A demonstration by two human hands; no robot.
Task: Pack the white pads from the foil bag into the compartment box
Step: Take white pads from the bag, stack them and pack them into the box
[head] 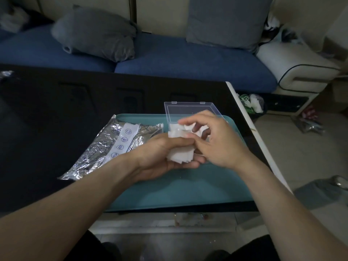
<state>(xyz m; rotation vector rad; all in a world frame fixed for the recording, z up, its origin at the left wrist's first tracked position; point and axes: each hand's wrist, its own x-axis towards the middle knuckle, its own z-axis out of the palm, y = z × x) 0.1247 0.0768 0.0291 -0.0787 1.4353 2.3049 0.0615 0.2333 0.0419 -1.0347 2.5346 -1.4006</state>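
We see a glossy black counter (56, 117) carrying a flat teal plastic tray (188, 187), and just left of the fingers a crinkled silver foil bag (105, 149) lies half on the tray. Just beyond the fingers stands a clear plastic compartment box (190, 110), its lid raised. Our left hand (162, 157) curls its fingers around a fanned stack of white pads (181, 154), while the right hand (216, 140) pinches white pads above that stack.

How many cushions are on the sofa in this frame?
2: a slumped grey cushion lying at the left, and an upright grey cushion leaning on the backrest at the right. Others may sit outside the frame.
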